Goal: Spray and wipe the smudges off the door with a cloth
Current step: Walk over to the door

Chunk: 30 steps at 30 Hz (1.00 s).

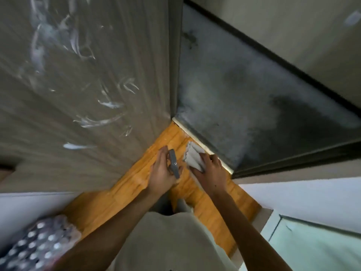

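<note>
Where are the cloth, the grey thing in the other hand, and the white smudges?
Cloth (192, 158): head view, middle of its folds.
Grey object (173, 162): head view, its flat body.
White smudges (109, 104): head view, one streak on the door.

I am standing in a home doorway: a smudged wood-grain door (78, 85) is rising left of the orange wooden floor (121, 200), dark tiled flooring (244, 106) lying beyond its threshold.

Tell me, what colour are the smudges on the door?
White streaks on the grey-brown door, seen in the head view.
</note>
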{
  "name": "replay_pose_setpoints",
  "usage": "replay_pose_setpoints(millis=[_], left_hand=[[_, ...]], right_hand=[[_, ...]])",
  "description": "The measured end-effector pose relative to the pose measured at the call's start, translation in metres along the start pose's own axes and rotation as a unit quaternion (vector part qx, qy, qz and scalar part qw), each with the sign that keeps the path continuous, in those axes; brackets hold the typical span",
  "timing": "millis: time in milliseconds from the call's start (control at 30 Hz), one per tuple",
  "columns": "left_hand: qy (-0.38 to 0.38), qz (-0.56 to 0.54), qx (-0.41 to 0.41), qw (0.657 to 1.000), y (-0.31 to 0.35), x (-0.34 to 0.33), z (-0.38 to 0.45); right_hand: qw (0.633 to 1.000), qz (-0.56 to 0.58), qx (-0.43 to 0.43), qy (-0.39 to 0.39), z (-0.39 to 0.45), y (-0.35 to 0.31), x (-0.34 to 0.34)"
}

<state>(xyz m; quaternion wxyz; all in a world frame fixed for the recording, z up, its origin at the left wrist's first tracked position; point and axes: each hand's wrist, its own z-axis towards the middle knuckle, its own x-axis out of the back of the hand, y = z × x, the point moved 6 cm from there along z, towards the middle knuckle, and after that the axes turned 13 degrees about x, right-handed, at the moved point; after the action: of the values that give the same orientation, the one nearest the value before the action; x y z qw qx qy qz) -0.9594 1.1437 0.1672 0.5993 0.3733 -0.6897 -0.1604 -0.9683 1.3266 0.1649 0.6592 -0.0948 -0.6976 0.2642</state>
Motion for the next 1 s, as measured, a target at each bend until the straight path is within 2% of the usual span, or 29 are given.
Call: replay_pose_setpoints(millis=[167,400,467,567,667,733,1000], left_hand=[[0.034,-0.026,0.042,0.998,0.012,-0.003,0.058],[0.088,-0.054,0.075,0.992,0.020,0.012,0.135],[0.105,-0.059,0.091,0.989,0.023,0.020,0.148],[0.130,-0.064,0.119,0.982,0.023,0.029,0.156],[0.174,-0.064,0.157,0.970,0.022,0.037,0.158],[0.198,-0.062,0.179,0.962,0.022,0.037,0.156],[0.322,-0.087,0.242,0.911,0.050,0.037,0.137]], right_hand=[[0.998,-0.006,0.051,-0.034,0.083,0.009,-0.001],[0.995,-0.008,0.102,0.007,0.172,-0.002,0.008],[0.994,0.008,0.105,-0.006,0.193,-0.004,0.007],[0.989,0.015,0.144,-0.024,0.217,-0.010,0.006],[0.981,0.041,0.168,-0.086,0.242,-0.016,0.004],[0.973,0.049,0.205,-0.096,0.257,-0.019,0.004],[0.917,0.105,0.359,-0.138,0.300,-0.033,0.010]])
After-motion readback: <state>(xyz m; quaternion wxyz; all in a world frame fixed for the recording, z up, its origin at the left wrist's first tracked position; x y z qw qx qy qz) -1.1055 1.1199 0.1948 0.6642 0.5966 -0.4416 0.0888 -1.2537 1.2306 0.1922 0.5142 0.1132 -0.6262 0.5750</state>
